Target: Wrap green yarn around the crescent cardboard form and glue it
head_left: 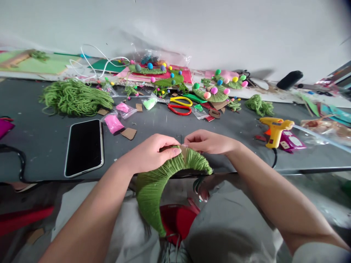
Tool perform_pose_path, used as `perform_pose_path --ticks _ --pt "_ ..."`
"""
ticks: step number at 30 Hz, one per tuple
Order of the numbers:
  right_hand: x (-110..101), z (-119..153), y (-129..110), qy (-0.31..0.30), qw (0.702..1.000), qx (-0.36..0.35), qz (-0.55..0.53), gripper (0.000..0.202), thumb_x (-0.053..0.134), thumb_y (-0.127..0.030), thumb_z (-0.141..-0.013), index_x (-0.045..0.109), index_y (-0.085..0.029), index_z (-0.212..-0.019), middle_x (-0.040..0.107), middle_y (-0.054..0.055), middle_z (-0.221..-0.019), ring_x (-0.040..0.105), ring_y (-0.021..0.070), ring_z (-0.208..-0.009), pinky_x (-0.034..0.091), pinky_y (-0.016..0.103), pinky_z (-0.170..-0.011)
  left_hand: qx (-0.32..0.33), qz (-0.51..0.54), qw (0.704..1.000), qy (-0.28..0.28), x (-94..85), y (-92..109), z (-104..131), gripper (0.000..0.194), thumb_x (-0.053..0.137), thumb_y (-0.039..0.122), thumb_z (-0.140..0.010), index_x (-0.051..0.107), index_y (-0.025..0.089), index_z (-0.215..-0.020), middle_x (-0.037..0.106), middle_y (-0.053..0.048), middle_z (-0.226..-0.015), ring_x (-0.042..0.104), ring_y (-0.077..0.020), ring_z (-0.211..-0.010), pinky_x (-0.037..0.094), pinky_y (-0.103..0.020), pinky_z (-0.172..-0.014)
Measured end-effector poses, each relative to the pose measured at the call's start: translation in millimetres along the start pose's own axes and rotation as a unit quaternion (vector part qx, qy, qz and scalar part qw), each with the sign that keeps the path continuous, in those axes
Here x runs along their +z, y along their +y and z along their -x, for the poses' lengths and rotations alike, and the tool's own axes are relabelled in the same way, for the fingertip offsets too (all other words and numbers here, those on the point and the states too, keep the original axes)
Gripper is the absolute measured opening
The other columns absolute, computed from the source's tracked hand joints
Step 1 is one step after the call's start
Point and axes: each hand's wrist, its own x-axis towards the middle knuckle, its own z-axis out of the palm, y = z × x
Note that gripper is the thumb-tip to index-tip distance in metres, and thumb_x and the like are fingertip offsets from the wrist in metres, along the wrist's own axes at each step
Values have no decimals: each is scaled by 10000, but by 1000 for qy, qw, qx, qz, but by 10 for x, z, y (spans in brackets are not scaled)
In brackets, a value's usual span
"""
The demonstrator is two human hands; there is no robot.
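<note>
A crescent wrapped in green yarn (153, 186) hangs over the table's front edge, one tip pointing down toward my lap. My left hand (157, 151) grips its upper part, thumb on the near face and fingers behind. Close to the right tip, a bare strip of brown cardboard (184, 153) shows between the wrapped sections. My right hand (204, 141) is closed at the crescent's upper edge by this strip, its fingers pinched together. What sits in the pinch is too small to make out.
A phone (84, 148) lies left, below a green yarn heap (78, 96). Scissors (179, 105) lie behind my hands. At right stands a yellow glue gun (275, 129) with a cord. Pom-pom-decorated green crescents (216, 95) lie at the back, near the wall.
</note>
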Motion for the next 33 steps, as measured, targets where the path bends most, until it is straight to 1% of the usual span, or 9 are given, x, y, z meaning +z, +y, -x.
perform_pose_path --ticks 5,10,14,17,21,24,28,31,33 --pt "-24 -14 -19 31 999 -9 32 427 692 -497 -866 545 -157 -654 345 -72 -587 279 69 -565 218 240 -518 -7 -28 1000 2 35 -7 -17 346 509 466 -945 624 198 -760 484 18 -649 406 -128 -587 286 -262 -530" --pt "58 18 -46 168 977 -18 132 412 719 -519 -832 611 -152 -680 447 -52 -583 343 81 -569 254 240 -505 -22 -51 998 40 76 -47 -40 335 514 475 -946 662 208 -810 567 13 -669 483 -147 -624 313 -265 -540" --pt "164 64 -77 257 928 -68 262 329 668 -443 -899 638 -165 -726 591 -17 -640 439 94 -577 314 244 -551 -31 -1 997 72 106 -68 -56 304 538 458 -948 730 234 -1021 734 -21 -900 651 -204 -817 433 -279 -654" --pt "186 93 -77 266 879 -119 377 256 578 -369 -975 681 -170 -849 670 27 -760 528 124 -655 352 261 -621 -28 59 993 94 135 -76 -73 330 571 464 -938 731 230 -1110 760 -38 -997 689 -228 -904 478 -290 -724" --pt "171 93 -37 266 821 -166 478 250 482 -308 -1024 681 -165 -976 694 77 -886 597 177 -797 395 286 -692 -32 136 981 131 204 -100 -112 330 601 461 -925 724 210 -1101 754 -56 -1008 686 -232 -938 497 -297 -760" --pt "192 71 -27 304 781 -191 511 243 470 -277 -1028 679 -167 -969 688 87 -903 586 191 -825 419 307 -724 -57 239 956 158 268 -97 -138 297 654 437 -896 695 201 -1071 729 -44 -935 668 -199 -865 490 -285 -722" --pt "239 46 -45 366 732 -234 526 195 534 -295 -1007 669 -183 -921 675 87 -893 559 202 -825 446 344 -780 -70 413 892 170 317 -34 -139 223 766 298 -812 660 192 -978 670 11 -794 630 -129 -762 473 -236 -678" --pt "252 36 -50 376 730 -252 513 157 549 -287 -1001 654 -191 -936 676 87 -902 566 205 -840 465 351 -791 -72 488 853 169 322 6 -119 264 787 211 -771 667 211 -1006 687 12 -839 643 -127 -795 497 -232 -687" --pt "252 30 -49 374 735 -258 503 145 538 -272 -1006 647 -189 -959 677 91 -922 571 205 -858 478 352 -799 -61 505 847 156 320 18 -107 299 763 185 -782 690 228 -1069 710 -12 -955 654 -146 -880 519 -250 -732"
